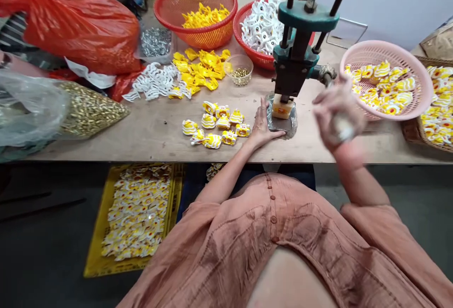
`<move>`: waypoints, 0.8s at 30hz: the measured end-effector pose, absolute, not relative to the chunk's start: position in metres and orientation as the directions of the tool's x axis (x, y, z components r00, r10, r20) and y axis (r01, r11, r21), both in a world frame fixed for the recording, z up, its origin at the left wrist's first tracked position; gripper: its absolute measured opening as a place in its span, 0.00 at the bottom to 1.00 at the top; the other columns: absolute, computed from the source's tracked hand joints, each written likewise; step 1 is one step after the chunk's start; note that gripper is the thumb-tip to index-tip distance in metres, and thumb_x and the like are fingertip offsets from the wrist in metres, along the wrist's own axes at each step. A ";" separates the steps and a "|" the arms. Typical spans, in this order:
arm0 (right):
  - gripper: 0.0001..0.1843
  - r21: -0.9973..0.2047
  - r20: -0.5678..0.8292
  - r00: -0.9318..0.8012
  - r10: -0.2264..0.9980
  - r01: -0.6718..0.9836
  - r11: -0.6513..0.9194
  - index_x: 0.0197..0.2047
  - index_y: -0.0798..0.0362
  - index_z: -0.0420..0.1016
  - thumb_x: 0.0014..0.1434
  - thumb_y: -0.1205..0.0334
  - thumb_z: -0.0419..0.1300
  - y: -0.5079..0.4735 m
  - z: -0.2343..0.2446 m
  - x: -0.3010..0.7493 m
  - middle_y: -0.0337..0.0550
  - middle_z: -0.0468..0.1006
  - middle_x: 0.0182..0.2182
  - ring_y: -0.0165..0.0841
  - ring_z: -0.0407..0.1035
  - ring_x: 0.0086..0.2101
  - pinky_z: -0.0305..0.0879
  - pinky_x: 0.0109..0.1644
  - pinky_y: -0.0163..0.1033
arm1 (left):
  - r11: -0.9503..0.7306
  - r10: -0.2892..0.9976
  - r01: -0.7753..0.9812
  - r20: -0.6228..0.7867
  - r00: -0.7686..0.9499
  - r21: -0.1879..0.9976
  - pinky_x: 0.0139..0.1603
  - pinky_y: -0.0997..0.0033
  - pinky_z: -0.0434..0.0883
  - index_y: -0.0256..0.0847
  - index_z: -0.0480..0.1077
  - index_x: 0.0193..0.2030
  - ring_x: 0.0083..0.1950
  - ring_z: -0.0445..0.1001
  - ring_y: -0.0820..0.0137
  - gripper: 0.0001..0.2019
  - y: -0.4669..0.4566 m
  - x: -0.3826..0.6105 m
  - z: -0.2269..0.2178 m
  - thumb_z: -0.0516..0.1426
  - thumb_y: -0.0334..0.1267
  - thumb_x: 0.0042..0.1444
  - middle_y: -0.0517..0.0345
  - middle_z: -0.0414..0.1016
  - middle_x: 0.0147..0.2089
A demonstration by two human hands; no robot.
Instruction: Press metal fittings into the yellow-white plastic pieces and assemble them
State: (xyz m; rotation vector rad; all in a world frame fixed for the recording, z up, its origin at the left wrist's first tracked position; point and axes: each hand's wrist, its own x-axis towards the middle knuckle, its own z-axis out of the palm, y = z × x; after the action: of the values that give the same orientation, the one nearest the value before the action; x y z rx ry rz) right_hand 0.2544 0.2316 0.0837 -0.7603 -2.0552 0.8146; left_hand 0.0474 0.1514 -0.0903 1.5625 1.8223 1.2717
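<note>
A green and black hand press (pixel 292 67) stands upright on the table. Its pale block (pixel 283 108) is down against a plastic-wrapped metal base (pixel 290 126), and a yellow bit shows at the block. My left hand (pixel 262 128) rests at the base's left and front edges, thumb and fingers stretched apart. Blurred by motion, my right hand (pixel 338 114) is wrapped around the press's lever handle (pixel 344 131), right of the base. Left of my left hand lies a group of small yellow-and-white striped plastic pieces (pixel 222 122).
Behind are red baskets of yellow parts (pixel 205 17) and white parts (pixel 262 29), plus a cup of brass bits (pixel 241 75). Loose white strips (pixel 157 81) lie left. A pink basket (pixel 421 81) of striped pieces stands right. A yellow crate (pixel 94 251) sits below the table.
</note>
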 end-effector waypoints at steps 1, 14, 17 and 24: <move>0.35 -0.674 0.522 -0.521 0.675 0.233 0.701 0.26 0.48 0.67 0.68 0.25 0.58 0.222 0.060 0.260 0.42 0.74 0.31 0.48 0.81 0.49 0.61 0.75 0.76 | -0.055 0.929 0.546 0.243 -0.278 0.836 0.84 0.38 0.53 0.48 0.29 0.86 0.85 0.54 0.42 0.78 0.151 0.047 -0.090 0.81 0.48 0.44 0.32 0.54 0.82; 0.32 -0.516 0.512 -0.676 0.530 0.251 0.819 0.27 0.46 0.72 0.64 0.26 0.64 0.223 0.000 0.279 0.42 0.76 0.30 0.52 0.78 0.54 0.51 0.76 0.84 | -0.051 0.928 0.587 0.256 -0.272 0.808 0.83 0.38 0.55 0.46 0.32 0.87 0.83 0.57 0.40 0.77 0.149 0.049 -0.090 0.81 0.50 0.42 0.32 0.57 0.81; 0.30 -0.557 0.492 -0.656 0.572 0.267 0.786 0.31 0.44 0.75 0.66 0.26 0.62 0.225 0.047 0.276 0.40 0.74 0.28 0.46 0.80 0.46 0.62 0.74 0.79 | -0.045 0.937 0.569 0.232 -0.261 0.821 0.84 0.38 0.54 0.48 0.38 0.86 0.84 0.55 0.41 0.72 0.147 0.045 -0.089 0.80 0.51 0.45 0.34 0.55 0.82; 0.10 -0.753 0.645 -0.278 0.712 -0.076 0.653 0.51 0.46 0.75 0.76 0.49 0.60 0.332 0.165 0.219 0.37 0.80 0.47 0.25 0.81 0.37 0.78 0.40 0.31 | -0.091 0.853 0.476 0.316 -0.417 0.874 0.76 0.50 0.68 0.43 0.76 0.66 0.71 0.72 0.54 0.30 0.173 0.036 -0.084 0.73 0.47 0.58 0.45 0.72 0.66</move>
State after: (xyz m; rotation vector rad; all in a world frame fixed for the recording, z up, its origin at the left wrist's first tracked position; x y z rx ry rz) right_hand 0.2185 0.3316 0.1653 -0.5226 -1.6923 0.8316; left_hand 0.0358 0.1733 -0.0839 1.4458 1.8427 1.5112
